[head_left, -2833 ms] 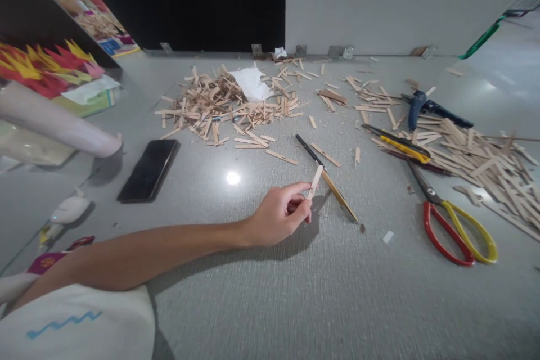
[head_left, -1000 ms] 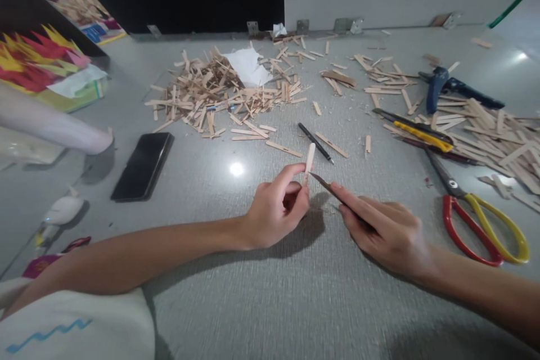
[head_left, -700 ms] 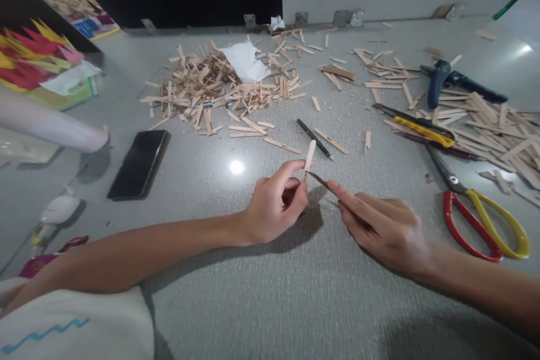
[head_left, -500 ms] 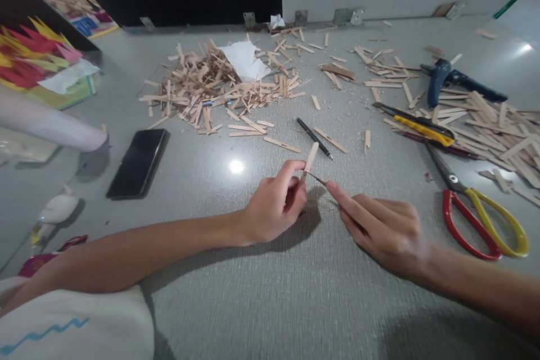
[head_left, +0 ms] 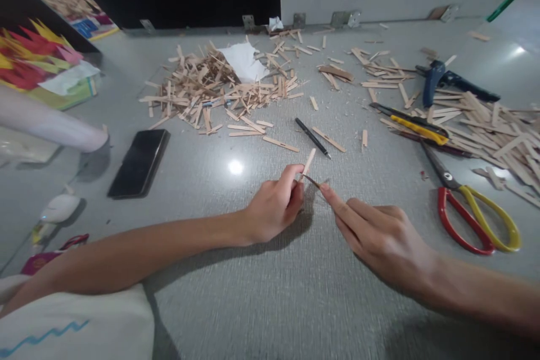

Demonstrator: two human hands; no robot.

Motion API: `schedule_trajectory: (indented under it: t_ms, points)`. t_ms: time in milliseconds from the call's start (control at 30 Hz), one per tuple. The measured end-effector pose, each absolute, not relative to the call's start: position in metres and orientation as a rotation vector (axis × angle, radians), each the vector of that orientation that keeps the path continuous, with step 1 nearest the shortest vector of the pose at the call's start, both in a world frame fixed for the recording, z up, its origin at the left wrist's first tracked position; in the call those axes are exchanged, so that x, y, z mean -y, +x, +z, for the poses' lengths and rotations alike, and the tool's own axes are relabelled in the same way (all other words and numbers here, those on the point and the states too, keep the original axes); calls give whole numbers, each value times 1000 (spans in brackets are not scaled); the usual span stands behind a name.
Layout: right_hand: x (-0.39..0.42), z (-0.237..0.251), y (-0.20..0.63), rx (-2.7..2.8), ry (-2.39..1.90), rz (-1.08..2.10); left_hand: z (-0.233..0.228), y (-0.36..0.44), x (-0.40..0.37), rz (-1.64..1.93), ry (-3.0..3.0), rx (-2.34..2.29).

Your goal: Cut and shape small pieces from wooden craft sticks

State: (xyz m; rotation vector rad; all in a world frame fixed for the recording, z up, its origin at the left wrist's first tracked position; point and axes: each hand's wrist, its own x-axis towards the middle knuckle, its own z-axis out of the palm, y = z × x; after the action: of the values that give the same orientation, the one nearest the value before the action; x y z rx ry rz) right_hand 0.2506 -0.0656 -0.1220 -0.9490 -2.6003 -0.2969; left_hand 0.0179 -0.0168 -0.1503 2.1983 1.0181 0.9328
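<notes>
Between the thumb and fingers of my left hand [head_left: 276, 199] is a flat wooden craft stick [head_left: 309, 161], its end pointing up and away. My right hand [head_left: 375, 230] pinches a thin dark tool [head_left: 311, 180], index finger stretched along it; its handle is hidden under the fingers, so I cannot tell its exact kind. The tool's tip meets the stick beside my left fingertips. Just beyond both hands lie a black pen [head_left: 312, 138] and a loose craft stick [head_left: 329, 139].
Piled stick pieces [head_left: 189, 84] with white paper [head_left: 244, 61] lie at the back. At right are scissors [head_left: 449, 181], a yellow-and-black cutter [head_left: 417, 126], a dark-blue-handled tool [head_left: 434, 81] and more sticks [head_left: 512, 135]. A phone [head_left: 139, 163] and pale tube-shaped thing [head_left: 54, 118] are left.
My right hand and the thin tool have shifted slightly left and toward me. The craft stick has turned more edge-on and dipped a little. The view has shifted slightly.
</notes>
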Motion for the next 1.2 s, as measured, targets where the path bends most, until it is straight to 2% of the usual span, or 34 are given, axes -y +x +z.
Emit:
schedule_trajectory:
  t_ms: [600,900,1000,1200]
  points:
    - [59,-114,243,2185,-1193,572,-152,14,17,876,2208,-1009]
    - [52,-112,241,1902,-1336,958,-145,17,15,853,1902,-983]
    - [52,-117,238,1850,-1310,885,-140,18,11,821,1646,-902]
    - [55,-128,238,1954,-1193,525,-132,22,6,768,1243,-738]
